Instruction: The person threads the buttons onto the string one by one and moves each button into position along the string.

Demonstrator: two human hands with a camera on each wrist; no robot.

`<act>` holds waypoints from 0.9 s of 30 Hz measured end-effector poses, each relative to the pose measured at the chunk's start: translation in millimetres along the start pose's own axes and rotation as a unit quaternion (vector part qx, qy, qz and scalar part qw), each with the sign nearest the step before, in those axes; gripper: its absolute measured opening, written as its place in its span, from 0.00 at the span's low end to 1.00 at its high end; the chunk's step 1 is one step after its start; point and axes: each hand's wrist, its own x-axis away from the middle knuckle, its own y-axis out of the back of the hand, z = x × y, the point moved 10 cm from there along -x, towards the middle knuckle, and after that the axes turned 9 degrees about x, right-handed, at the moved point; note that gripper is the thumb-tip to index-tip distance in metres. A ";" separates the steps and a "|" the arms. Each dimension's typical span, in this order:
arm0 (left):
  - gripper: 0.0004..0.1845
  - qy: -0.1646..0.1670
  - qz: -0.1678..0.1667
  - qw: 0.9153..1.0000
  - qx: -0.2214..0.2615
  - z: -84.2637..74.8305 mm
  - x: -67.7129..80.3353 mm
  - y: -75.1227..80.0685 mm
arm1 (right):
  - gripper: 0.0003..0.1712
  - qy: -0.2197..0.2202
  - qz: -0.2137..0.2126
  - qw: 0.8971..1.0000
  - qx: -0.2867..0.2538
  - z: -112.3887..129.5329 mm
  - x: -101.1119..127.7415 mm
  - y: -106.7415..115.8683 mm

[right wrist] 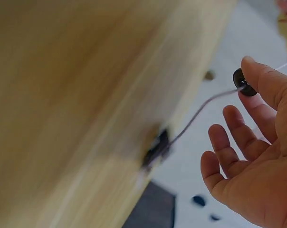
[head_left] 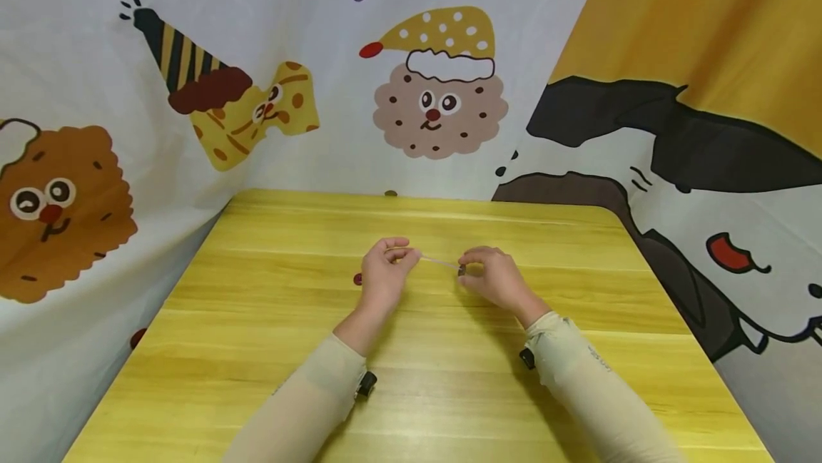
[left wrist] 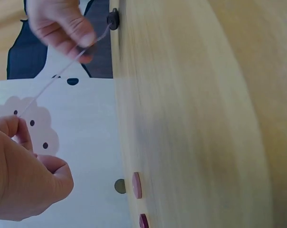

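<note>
Head view shows both hands raised just above the middle of the yellow bench (head_left: 257,349), a thin pale thread (head_left: 439,262) stretched between them. The left hand (head_left: 383,274) pinches one end of the thread between thumb and fingertips. The right hand (head_left: 494,277) pinches a small dark button (right wrist: 244,81) at the other end, its lower fingers loosely spread. The thread's long axis runs left to right, so the button lies to the right of the left-hand grip. Two reddish buttons (left wrist: 137,185) rest on the bench near the left hand.
</note>
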 end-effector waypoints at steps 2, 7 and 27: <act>0.12 -0.003 -0.013 1.000 0.004 -1.2 -0.1 3.5 | 0.20 -0.012 0.015 1.000 0.017 -18.8 -0.2 -1.7; 0.12 -0.011 -0.038 0.999 0.016 -3.7 -0.4 9.2 | 0.21 -0.044 0.047 0.997 0.044 -54.4 1.2 -5.4; 0.09 -0.008 -0.014 0.999 0.044 -1.3 3.6 -0.9 | 0.28 -0.034 0.086 0.972 -0.214 35.6 -11.8 -5.3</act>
